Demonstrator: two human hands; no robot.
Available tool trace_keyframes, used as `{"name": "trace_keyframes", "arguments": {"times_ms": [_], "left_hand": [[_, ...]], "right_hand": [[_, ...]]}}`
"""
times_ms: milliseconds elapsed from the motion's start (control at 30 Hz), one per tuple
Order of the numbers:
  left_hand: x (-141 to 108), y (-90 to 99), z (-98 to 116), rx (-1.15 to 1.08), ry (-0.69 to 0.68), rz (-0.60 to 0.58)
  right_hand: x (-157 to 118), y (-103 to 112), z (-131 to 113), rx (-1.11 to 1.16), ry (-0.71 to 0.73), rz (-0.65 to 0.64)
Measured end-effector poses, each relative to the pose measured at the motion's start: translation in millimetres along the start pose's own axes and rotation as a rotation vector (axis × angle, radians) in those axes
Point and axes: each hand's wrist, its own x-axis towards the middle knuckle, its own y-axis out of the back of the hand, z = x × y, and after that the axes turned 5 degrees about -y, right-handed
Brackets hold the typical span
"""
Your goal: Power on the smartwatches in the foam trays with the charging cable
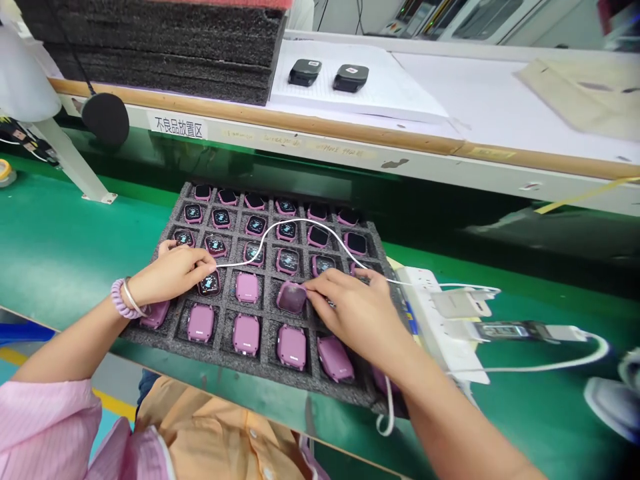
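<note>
Over a watch (209,285) with a lit screen, the left hand (173,272) pinches the end of a white cable (300,220). The right hand (357,308) grasps the upper right corner of a pink watch (291,298) at its compartment in the foam tray (220,358). More watches surround it. The cable arches rightward toward a power strip (457,359); farther back, two black devices (351,78) rest on a shelf (500,100).

Under the right fingers (327,285), the tray (223,327) looks like rough, matt foam; at their tips, the watch (291,299) looks smooth, glossy.
</note>
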Motion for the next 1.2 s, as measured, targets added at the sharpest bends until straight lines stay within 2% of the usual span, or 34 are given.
{"name": "trace_keyframes", "arguments": {"times_ms": [67,133,200,267,367,467,567,633,700,800,867,933,1033,1200], "left_hand": [[-0.4,2.0,3.8,-0.027,0.048,0.121],[-0.1,1.5,11.1,-0.054,0.023,0.223],[1.5,-3.4,22.7,-0.095,-0.088,0.215],[4.1,-13.2,36.9,-0.096,-0.208,0.143],[8.6,-31.6,54.5,0.075,-0.327,0.106],[11.1,-43.6,61.4,0.338,-0.406,0.194],[10.9,-43.8,61.9,0.514,-0.455,0.292],[10.3,-40.1,60.8,0.548,-0.488,0.305],[10.3,-35.7,57.5,0.503,-0.489,0.298],[12.9,-30.5,47.7,0.254,-0.375,0.287],[15.8,-28.6,40.1,0.042,-0.291,0.237],[18.1,-28.2,34.9,-0.074,-0.262,0.144],[19.4,-29.6,33.6,-0.043,-0.258,0.036],[19.1,-30.7,36.8,-0.040,-0.258,-0.010]], "right_hand": [[1.8,-9.8,1.7,-0.026,-0.025,-0.008],[0.8,-17.0,1.2,-0.022,-0.039,0.006],[-1.7,-20.7,0.2,-0.011,-0.040,0.028],[-4.1,-21.8,-0.4,-0.007,-0.038,0.053],[-6.3,-21.5,-0.3,-0.007,-0.036,0.073],[-6.9,-21.1,0.0,0.005,-0.040,0.064],[-7.1,-21.8,-0.3,0.025,-0.051,0.058],[-7.2,-22.7,-0.7,0.039,-0.064,0.066],[-7.4,-23.5,-1.3,0.054,-0.080,0.084],[-7.6,-23.9,-2.7,0.093,-0.102,0.106],[-7.4,-23.7,-3.8,0.124,-0.112,0.112],[-7.1,-23.2,-5.1,0.149,-0.114,0.115],[-6.6,-22.3,-6.7,0.176,-0.109,0.121],[-6.6,-20.4,-8.8,0.162,-0.114,0.111]]}}
